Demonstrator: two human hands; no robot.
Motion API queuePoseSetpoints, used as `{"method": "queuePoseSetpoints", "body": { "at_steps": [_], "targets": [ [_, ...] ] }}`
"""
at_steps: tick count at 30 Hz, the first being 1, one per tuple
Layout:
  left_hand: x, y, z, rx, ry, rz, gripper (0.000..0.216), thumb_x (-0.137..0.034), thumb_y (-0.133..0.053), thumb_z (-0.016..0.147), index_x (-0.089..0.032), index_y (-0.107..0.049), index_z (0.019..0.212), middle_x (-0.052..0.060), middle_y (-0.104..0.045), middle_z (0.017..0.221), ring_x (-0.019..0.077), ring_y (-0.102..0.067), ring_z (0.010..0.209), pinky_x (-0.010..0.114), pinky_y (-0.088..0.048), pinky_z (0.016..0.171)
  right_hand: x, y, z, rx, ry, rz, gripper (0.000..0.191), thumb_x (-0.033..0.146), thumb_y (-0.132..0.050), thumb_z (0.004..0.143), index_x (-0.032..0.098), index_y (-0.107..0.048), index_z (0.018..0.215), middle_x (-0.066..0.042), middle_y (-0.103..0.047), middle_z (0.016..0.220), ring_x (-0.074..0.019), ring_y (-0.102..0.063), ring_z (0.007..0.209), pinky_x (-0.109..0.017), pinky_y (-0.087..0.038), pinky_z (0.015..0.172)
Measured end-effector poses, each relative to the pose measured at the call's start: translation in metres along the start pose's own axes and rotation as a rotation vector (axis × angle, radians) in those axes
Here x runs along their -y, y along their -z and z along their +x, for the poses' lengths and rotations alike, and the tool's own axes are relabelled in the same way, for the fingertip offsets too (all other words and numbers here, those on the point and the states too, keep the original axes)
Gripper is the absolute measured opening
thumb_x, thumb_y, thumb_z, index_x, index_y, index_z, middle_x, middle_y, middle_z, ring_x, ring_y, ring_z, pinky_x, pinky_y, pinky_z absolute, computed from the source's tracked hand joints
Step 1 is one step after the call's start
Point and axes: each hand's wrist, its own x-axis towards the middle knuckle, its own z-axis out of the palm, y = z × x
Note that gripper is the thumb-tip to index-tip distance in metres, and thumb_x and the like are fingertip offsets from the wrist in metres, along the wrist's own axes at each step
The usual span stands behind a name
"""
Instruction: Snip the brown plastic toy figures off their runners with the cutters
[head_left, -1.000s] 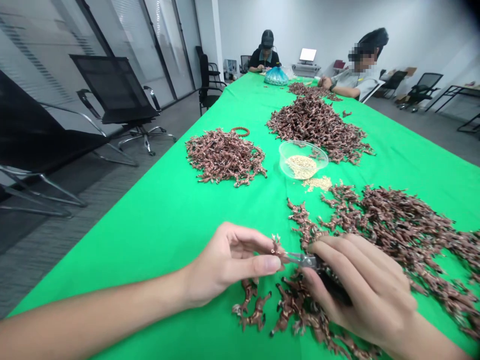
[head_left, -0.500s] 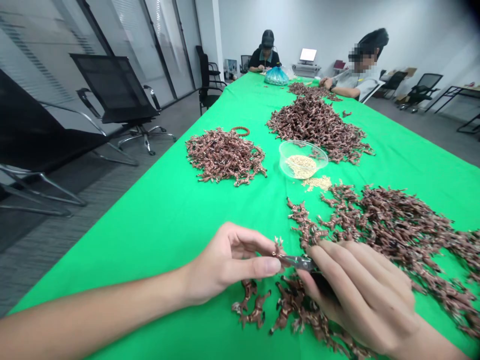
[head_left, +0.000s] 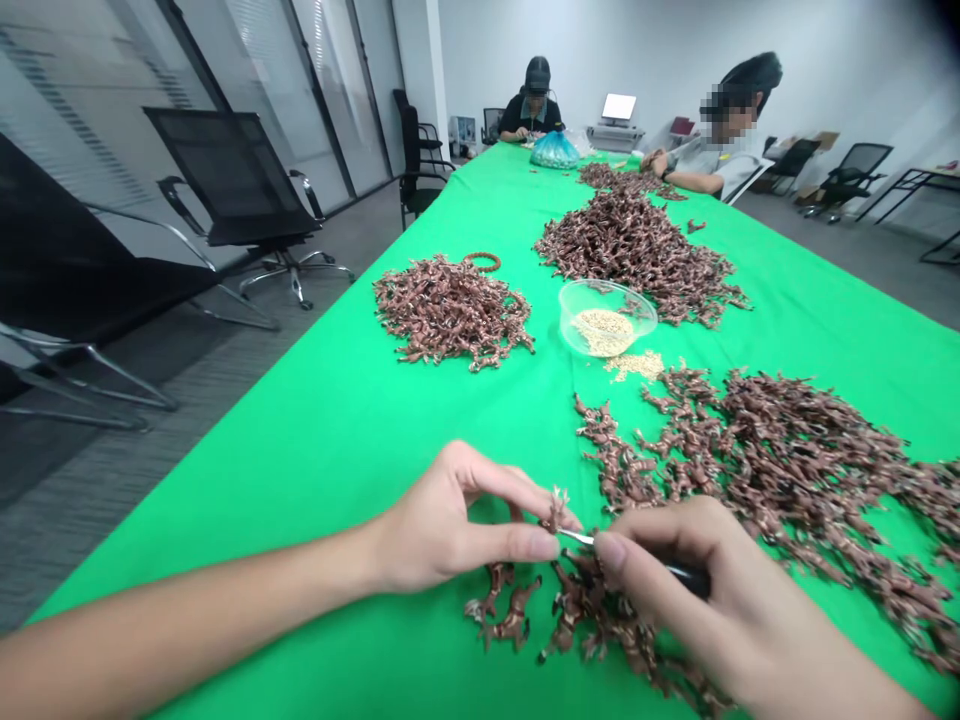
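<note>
Between the thumb and fingers of my left hand (head_left: 469, 530) I pinch a small brown deer figurine (head_left: 555, 510), its pale antlers pointing up. My right hand (head_left: 697, 590) is closed around black-handled pliers (head_left: 577, 538); their thin metal tip reaches the figurine from the right. Whether the jaws grip anything is too small to tell, and my fingers cover most of the tool. Loose figurines (head_left: 510, 615) lie on the cloth just below my hands. A larger heap of figurines (head_left: 810, 440) spreads to the right, beyond my right hand.
Ahead stands a clear plastic bowl (head_left: 607, 320) of small tan pieces, with some spilled (head_left: 637, 365) beside it. Two more figurine piles (head_left: 454, 315) (head_left: 630, 245) sit on the green cloth (head_left: 315, 450). Two people work at the far end, near a blue bag (head_left: 555, 150). Chairs stand left.
My right hand has turned, bringing its thumb into view and tilting the pliers so that less of their metal head shows. My left hand keeps the figurine nearly in place.
</note>
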Motion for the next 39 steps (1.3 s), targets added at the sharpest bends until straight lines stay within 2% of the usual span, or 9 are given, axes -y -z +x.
{"method": "queuePoseSetpoints", "body": {
  "at_steps": [2, 4, 6, 10, 13, 16, 23, 30, 39],
  "targets": [
    [0.000, 0.001, 0.001, 0.001, -0.018, 0.021, 0.016, -0.022, -0.080, 0.076, -0.014, -0.080, 0.091, 0.013, -0.077, 0.097, 0.0243, -0.071, 0.093, 0.034, -0.055, 0.086, -0.001, 0.000, -0.002, 0.041, -0.161, 0.116, 0.031, 0.045, -0.054, 0.095, 0.018, -0.067, 0.087, -0.001, -0.068, 0.066, -0.0121, -0.061, 0.049, -0.020, -0.050, 0.041],
    [0.001, 0.000, 0.001, -0.024, -0.006, 0.028, 0.017, -0.023, -0.080, 0.076, -0.014, -0.080, 0.090, 0.013, -0.077, 0.097, 0.0241, -0.071, 0.092, 0.034, -0.055, 0.086, -0.003, 0.000, -0.002, 0.051, -0.241, 0.156, 0.032, 0.047, -0.053, 0.095, 0.018, -0.066, 0.088, 0.000, -0.067, 0.065, -0.0111, -0.059, 0.046, -0.019, -0.050, 0.039],
    [0.002, -0.001, 0.001, -0.065, 0.022, 0.017, 0.018, -0.024, -0.080, 0.076, -0.014, -0.080, 0.090, 0.012, -0.077, 0.096, 0.0236, -0.071, 0.090, 0.034, -0.054, 0.084, -0.004, 0.000, 0.001, 0.007, -0.146, 0.096, 0.028, 0.043, -0.054, 0.095, 0.019, -0.067, 0.090, 0.000, -0.069, 0.068, -0.0110, -0.060, 0.048, -0.019, -0.049, 0.040],
    [0.002, -0.002, 0.001, -0.133, 0.081, -0.023, 0.018, -0.026, -0.081, 0.074, -0.013, -0.079, 0.087, 0.010, -0.077, 0.091, 0.0214, -0.070, 0.086, 0.030, -0.054, 0.080, -0.007, 0.001, 0.009, -0.191, 0.261, -0.141, 0.011, 0.024, -0.060, 0.090, 0.018, -0.067, 0.097, -0.003, -0.070, 0.078, -0.0135, -0.064, 0.061, -0.023, -0.051, 0.050],
    [0.001, -0.001, 0.002, -0.139, 0.107, -0.093, 0.017, -0.025, -0.082, 0.074, -0.013, -0.078, 0.085, 0.009, -0.077, 0.088, 0.0191, -0.069, 0.083, 0.028, -0.054, 0.078, -0.013, -0.002, 0.011, -0.308, 0.474, -0.348, 0.016, 0.016, -0.064, 0.086, 0.012, -0.064, 0.102, -0.009, -0.070, 0.086, -0.0185, -0.066, 0.072, -0.030, -0.054, 0.062],
    [0.002, -0.001, 0.001, -0.130, 0.120, -0.143, 0.016, -0.024, -0.082, 0.073, -0.013, -0.078, 0.084, 0.008, -0.077, 0.088, 0.0174, -0.068, 0.081, 0.027, -0.053, 0.077, -0.020, -0.004, 0.010, -0.353, 0.608, -0.555, 0.023, 0.019, -0.069, 0.084, 0.008, -0.064, 0.103, -0.012, -0.071, 0.089, -0.0229, -0.066, 0.078, -0.035, -0.053, 0.068],
    [0.002, 0.000, 0.000, -0.116, 0.130, -0.145, 0.016, -0.024, -0.082, 0.074, -0.014, -0.078, 0.085, 0.008, -0.077, 0.089, 0.0170, -0.068, 0.081, 0.026, -0.053, 0.077, -0.029, -0.006, 0.008, -0.409, 0.688, -0.711, 0.029, 0.029, -0.074, 0.081, 0.013, -0.067, 0.103, -0.010, -0.073, 0.091, -0.0234, -0.067, 0.079, -0.038, -0.054, 0.070],
    [0.001, 0.000, 0.000, -0.107, 0.135, -0.152, 0.016, -0.023, -0.082, 0.073, -0.013, -0.078, 0.085, 0.008, -0.077, 0.090, 0.0168, -0.068, 0.082, 0.025, -0.052, 0.077, -0.025, -0.006, 0.009, -0.427, 0.732, -0.726, 0.029, 0.026, -0.078, 0.078, 0.009, -0.069, 0.099, -0.014, -0.073, 0.086, -0.0266, -0.068, 0.076, -0.041, -0.054, 0.067],
    [-0.002, 0.001, 0.000, -0.076, 0.135, -0.113, 0.016, -0.025, -0.080, 0.075, -0.013, -0.078, 0.085, 0.008, -0.076, 0.087, 0.0169, -0.067, 0.080, 0.025, -0.051, 0.076, -0.019, 0.000, 0.009, -0.455, 0.846, -0.833, 0.028, 0.024, -0.082, 0.075, 0.009, -0.071, 0.095, -0.013, -0.074, 0.082, -0.0245, -0.066, 0.070, -0.038, -0.050, 0.061]
  ]
}}
